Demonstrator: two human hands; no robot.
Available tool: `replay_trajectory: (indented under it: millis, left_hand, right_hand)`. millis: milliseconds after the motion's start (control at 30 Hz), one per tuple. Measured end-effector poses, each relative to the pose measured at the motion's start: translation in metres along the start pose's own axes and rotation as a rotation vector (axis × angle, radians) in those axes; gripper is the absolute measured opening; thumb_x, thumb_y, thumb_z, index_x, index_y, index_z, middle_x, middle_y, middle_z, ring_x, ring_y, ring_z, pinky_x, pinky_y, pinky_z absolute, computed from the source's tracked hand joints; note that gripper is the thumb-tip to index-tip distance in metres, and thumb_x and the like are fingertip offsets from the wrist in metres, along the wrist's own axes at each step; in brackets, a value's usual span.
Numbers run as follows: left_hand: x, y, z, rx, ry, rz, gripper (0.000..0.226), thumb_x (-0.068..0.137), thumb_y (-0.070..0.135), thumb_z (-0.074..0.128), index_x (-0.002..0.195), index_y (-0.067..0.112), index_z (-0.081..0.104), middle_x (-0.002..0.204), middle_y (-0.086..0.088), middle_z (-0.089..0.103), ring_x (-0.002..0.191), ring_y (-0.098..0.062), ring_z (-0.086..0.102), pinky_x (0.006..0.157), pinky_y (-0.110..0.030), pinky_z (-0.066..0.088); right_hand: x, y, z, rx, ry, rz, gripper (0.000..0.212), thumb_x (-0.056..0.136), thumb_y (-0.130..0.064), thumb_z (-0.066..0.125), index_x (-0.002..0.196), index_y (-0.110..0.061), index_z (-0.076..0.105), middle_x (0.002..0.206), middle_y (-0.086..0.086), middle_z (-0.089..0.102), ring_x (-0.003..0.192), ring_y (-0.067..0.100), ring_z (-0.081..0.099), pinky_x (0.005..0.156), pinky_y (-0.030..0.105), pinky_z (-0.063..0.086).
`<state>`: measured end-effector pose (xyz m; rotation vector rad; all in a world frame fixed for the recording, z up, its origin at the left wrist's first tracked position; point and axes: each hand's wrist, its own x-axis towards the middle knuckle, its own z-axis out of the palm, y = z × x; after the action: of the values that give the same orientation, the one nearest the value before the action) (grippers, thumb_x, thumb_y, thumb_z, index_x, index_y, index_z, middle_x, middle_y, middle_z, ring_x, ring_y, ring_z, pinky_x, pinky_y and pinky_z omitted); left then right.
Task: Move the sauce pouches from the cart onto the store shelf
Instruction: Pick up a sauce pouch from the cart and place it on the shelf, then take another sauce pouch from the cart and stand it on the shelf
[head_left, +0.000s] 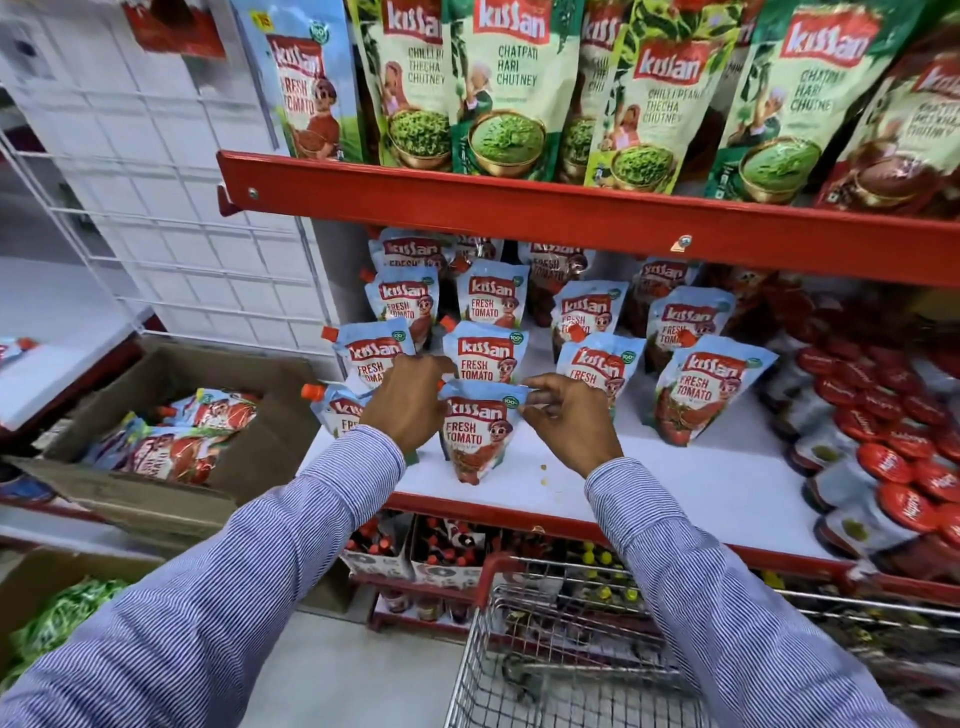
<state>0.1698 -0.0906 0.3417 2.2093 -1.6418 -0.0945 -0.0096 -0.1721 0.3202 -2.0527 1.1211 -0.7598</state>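
Observation:
A blue and red tomato sauce pouch (477, 434) stands upright near the front of the white shelf (691, 483). My left hand (408, 402) grips its top left corner and my right hand (566, 423) pinches its top right corner. Several matching pouches (701, 387) stand in rows behind it, and another pouch (337, 410) with an orange cap stands just left of my left hand. The wire cart (561, 649) with a red handle sits below the shelf; its visible part holds no pouches.
A red shelf edge (571, 213) overhangs above, carrying green chutney pouches (511, 88). Red-capped packs (883, 457) fill the shelf's right end. An open cardboard box (171, 415) with more tomato pouches sits at the left, beside a white wire grid panel (171, 234).

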Motion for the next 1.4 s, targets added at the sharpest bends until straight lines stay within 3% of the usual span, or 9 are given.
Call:
replay_trajectory:
  millis: [200,300,500,633,733,867,1067,1267,1400]
  left_hand:
    - [-0.063,0.022,0.006,-0.091,0.146,0.140,0.036,0.083,0.014,0.069,0.118,0.018,0.060,0.127,-0.009,0.060,0.086,-0.032,0.068,0.078,-0.044,0.058]
    - [-0.121,0.029,0.057,-0.158,-0.049,0.171,0.025,0.086,0.021,0.064,0.111,0.023,0.061,0.116,-0.002,0.065,0.084,-0.020,0.067,0.079,-0.034,0.057]
    - [-0.211,0.023,0.202,-0.182,-0.552,-0.039,0.036,0.084,0.022,0.065,0.119,0.025,0.058,0.125,-0.005,0.065,0.110,-0.028,0.062,0.093,-0.040,0.054]
    - [-0.244,0.021,0.275,-0.166,-0.768,-0.096,0.041,0.087,0.024,0.062,0.127,0.017,0.055,0.129,-0.012,0.061,0.118,-0.031,0.057,0.099,-0.040,0.048]
    - [-0.260,0.021,0.308,-0.138,-0.821,-0.048,0.036,0.086,0.013,0.059,0.122,0.011,0.058,0.121,-0.018,0.063,0.113,-0.036,0.058,0.095,-0.041,0.050]
    - [-0.264,0.019,0.323,-0.081,-0.803,-0.013,0.026,0.077,0.003,0.064,0.101,0.010,0.066,0.099,-0.020,0.071,0.092,-0.037,0.067,0.077,-0.039,0.054]
    - [-0.252,0.015,0.294,-0.147,-0.698,0.017,0.020,0.073,-0.003,0.058,0.083,0.011,0.068,0.084,-0.017,0.074,0.080,-0.037,0.068,0.065,-0.034,0.051]
    - [-0.224,0.041,0.196,-0.336,-0.377,0.036,0.013,0.092,0.019,0.056,0.101,0.016,0.066,0.095,-0.010,0.073,0.084,-0.028,0.066,0.075,-0.034,0.054]
    - [-0.183,0.067,0.121,-0.320,-0.208,0.117,0.012,0.088,0.018,0.059,0.100,0.021,0.060,0.097,-0.003,0.068,0.083,-0.020,0.062,0.072,-0.034,0.052]
  right_hand:
    - [-0.056,0.037,-0.020,0.062,0.113,0.013,0.022,0.082,-0.009,0.069,0.103,-0.014,0.069,0.089,-0.002,0.072,0.069,0.001,0.066,0.066,0.011,0.054]
    - [-0.109,0.088,-0.014,0.029,0.060,0.090,0.018,0.083,-0.006,0.066,0.097,-0.017,0.070,0.084,-0.003,0.073,0.070,-0.001,0.066,0.070,0.017,0.056]
    - [-0.211,0.203,0.042,-0.261,-0.560,0.407,0.022,0.082,-0.021,0.067,0.104,-0.017,0.069,0.106,0.008,0.072,0.101,0.026,0.065,0.091,0.034,0.052]
    - [-0.254,0.246,0.084,-0.393,-0.877,0.355,0.038,0.081,-0.039,0.067,0.109,-0.014,0.067,0.114,0.009,0.070,0.106,0.029,0.063,0.092,0.043,0.054]
    - [-0.267,0.258,0.107,-0.560,-0.985,0.301,0.034,0.085,-0.033,0.065,0.113,-0.012,0.064,0.117,0.012,0.066,0.114,0.033,0.056,0.092,0.044,0.052]
    - [-0.267,0.267,0.125,-0.647,-0.916,0.262,0.018,0.086,-0.009,0.057,0.097,-0.006,0.071,0.099,0.019,0.069,0.097,0.037,0.063,0.080,0.042,0.052]
    - [-0.250,0.245,0.095,-0.491,-0.797,0.258,0.021,0.085,-0.013,0.051,0.081,-0.009,0.072,0.082,0.017,0.070,0.078,0.034,0.065,0.067,0.039,0.056]
    - [-0.211,0.171,0.015,-0.344,-0.580,0.121,0.014,0.089,-0.019,0.059,0.086,-0.022,0.073,0.081,0.005,0.076,0.066,0.020,0.065,0.057,0.027,0.047]
    - [-0.173,0.106,-0.048,-0.299,-0.425,0.000,0.013,0.087,-0.026,0.066,0.097,-0.025,0.073,0.089,-0.005,0.077,0.072,0.013,0.067,0.067,0.030,0.055]
